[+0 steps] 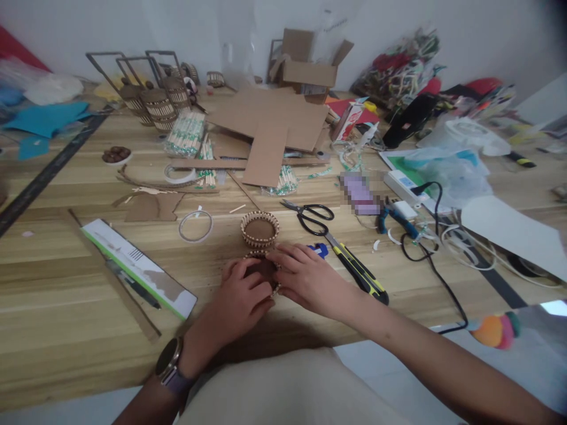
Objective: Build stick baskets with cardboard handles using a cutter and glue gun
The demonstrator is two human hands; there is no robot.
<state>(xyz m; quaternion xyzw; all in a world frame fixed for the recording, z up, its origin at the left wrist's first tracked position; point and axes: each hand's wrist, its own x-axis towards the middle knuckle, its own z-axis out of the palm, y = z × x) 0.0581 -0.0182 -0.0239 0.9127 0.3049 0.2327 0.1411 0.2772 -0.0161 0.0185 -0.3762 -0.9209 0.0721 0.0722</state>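
Little basket [266, 270] sits just below the middle, with left hand [243, 296] and right hand [312, 282] holding its sides. Squeezing too hard could bend it. A push away could bump the other basket [260, 229], just past it.

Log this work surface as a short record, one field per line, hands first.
Left hand: on the near round container, left side
Right hand: on its right rim
Just beyond: a similar round container
Right of the containers: black-handled scissors, yellow-and-black cutter
Left wrist: watch
Back: open cardboard box
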